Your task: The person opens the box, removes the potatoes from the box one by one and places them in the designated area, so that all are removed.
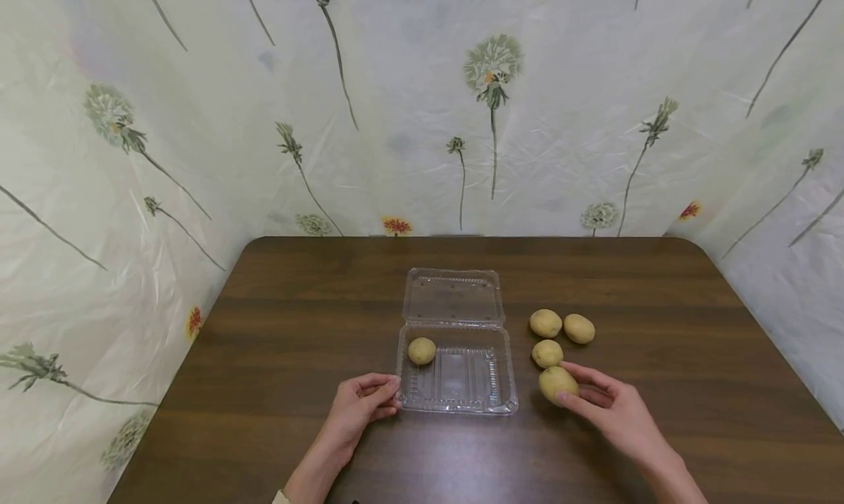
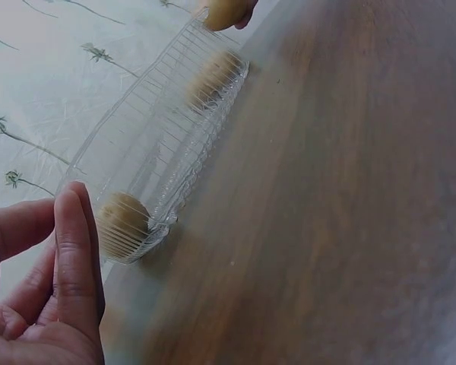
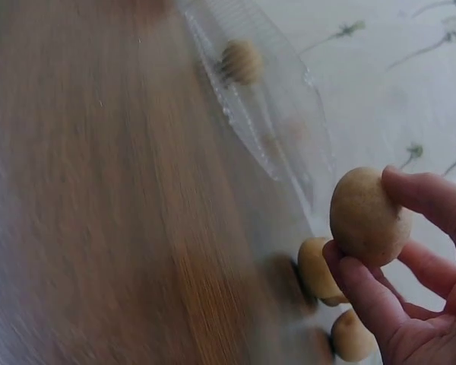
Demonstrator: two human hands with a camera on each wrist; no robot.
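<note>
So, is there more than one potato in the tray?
No, the head view shows a single potato in the tray, near its left side, while the right hand holds another potato outside it.

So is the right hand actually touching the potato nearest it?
Touching. The right wrist view shows it plainly: the right hand grips the potato from opposite sides, with no gap between them.

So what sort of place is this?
Probably an indoor work corner, though I can't be sure: there's flowery sheeting behind a brown table, with potatoes and a clear plastic box on it.
</note>
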